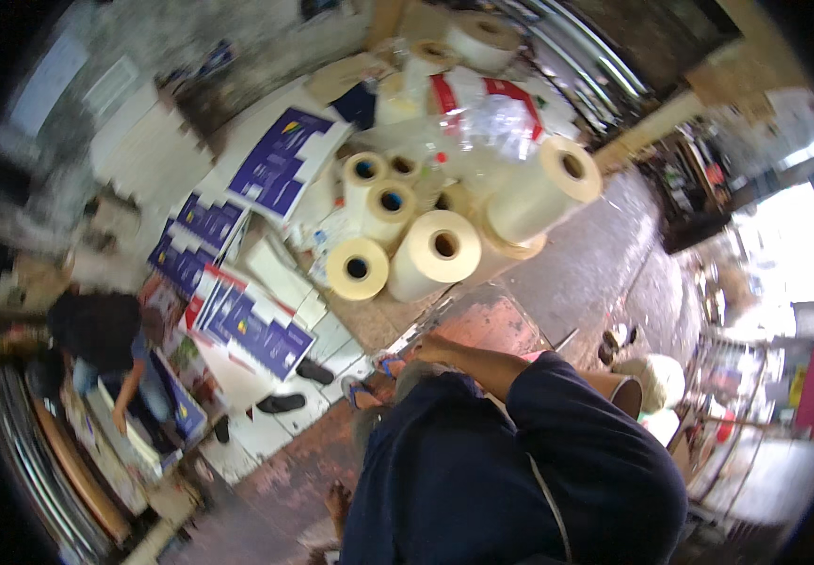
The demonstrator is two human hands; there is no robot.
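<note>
My right hand [435, 349] is at the end of my bare forearm, over my grey-clad knee [418, 379]. Motion smears its fingers, and nothing shows in it. To the left of my navy top [491, 471], low over the floor, my left hand [336, 503] is partly in view. Its short visible fingers look apart, and I see nothing held in it. My feet in blue-strapped sandals [360, 393] are just beyond my knees. Ahead of them stand large cream rolls of film [435, 254], one of them leaning to the right.
Purple-and-white printed sheets [284, 165] lie in stacks at the left. A person in a dark shirt [96, 330] bends over a box [176, 419] there. Loose dark shoes [280, 403] lie on the tiles. A brown tube [614, 391] and a pale round bundle [653, 381] are at my right.
</note>
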